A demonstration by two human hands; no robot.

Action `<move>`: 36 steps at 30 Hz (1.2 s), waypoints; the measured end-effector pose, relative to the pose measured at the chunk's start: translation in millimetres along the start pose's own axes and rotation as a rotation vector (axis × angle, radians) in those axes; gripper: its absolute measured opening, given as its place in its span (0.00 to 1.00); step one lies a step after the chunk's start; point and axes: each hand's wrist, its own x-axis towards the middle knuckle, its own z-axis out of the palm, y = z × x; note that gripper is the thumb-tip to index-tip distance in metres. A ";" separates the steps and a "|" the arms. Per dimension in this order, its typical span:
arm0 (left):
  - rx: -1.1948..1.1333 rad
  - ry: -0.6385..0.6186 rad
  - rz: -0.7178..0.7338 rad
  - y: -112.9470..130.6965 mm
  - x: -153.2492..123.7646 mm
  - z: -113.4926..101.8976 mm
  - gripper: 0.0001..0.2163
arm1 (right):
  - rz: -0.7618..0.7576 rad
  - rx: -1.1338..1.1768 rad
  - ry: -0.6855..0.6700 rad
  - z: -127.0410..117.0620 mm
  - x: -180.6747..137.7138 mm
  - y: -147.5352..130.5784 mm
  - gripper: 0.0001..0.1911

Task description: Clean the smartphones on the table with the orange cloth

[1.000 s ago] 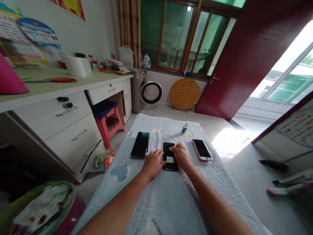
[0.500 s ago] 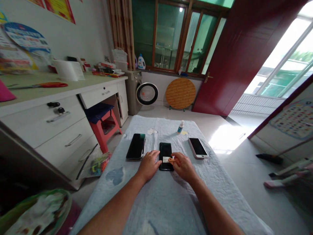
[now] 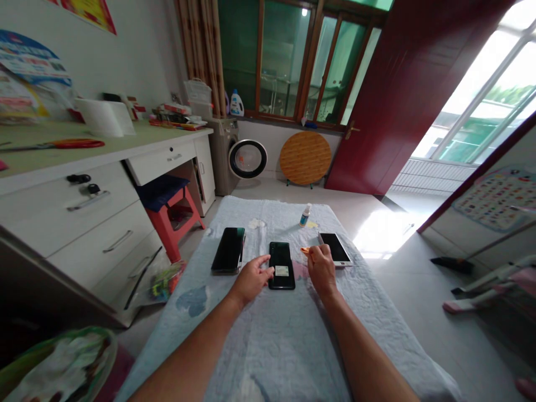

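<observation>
Three phones lie in a row on a pale blue cloth [image 3: 288, 340]. On the middle black phone [image 3: 281, 257] sits a small white sticker. My left hand [image 3: 252, 277] rests at that phone's left edge, fingers curled, index finger touching its side. My right hand [image 3: 321, 266] hovers between the middle phone and the white-framed phone [image 3: 334, 248] on the right, pinching a small orange tab [image 3: 305, 250]. A black phone [image 3: 228, 257] lies to the left, untouched.
A small spray bottle [image 3: 305, 215] and white wipe [image 3: 255, 223] sit at the cloth's far end. White desk drawers [image 3: 96, 223] and a red stool [image 3: 170, 215] stand left. A washing machine [image 3: 238, 156], round wooden tabletop [image 3: 305, 158] and open red door [image 3: 402, 95] lie beyond.
My right hand lifted off the middle phone and moved right toward the white-framed phone, carrying the orange tab. The left hand stayed by the phone's left edge. The view shifted slightly.
</observation>
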 end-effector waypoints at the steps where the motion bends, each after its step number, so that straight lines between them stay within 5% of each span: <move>1: -0.080 -0.011 -0.031 0.4 -0.3 0.4 0.25 | 0.007 -0.003 0.001 0.8 0.3 0.8 0.10; 10: -0.438 -0.102 -0.171 10.8 -5.1 -3.9 0.21 | 0.021 -0.200 -0.192 -4.4 -4.4 -5.1 0.12; 20: -0.602 -0.105 -0.206 15.9 -6.6 -4.4 0.16 | -0.089 -0.228 -0.017 -18.6 -10.9 -32.9 0.08; 25: -0.690 -0.086 -0.226 17.9 -7.2 -4.8 0.15 | -0.232 -0.108 -0.255 -8.5 -27.4 -62.7 0.09; 32: -0.788 -0.063 -0.271 19.6 -3.6 -9.4 0.17 | -0.192 -0.149 -0.372 3.1 -42.7 -72.9 0.29; 36: -0.874 -0.042 -0.272 16.4 0.3 -9.8 0.16 | -0.191 -0.143 -0.370 2.5 -43.4 -71.2 0.30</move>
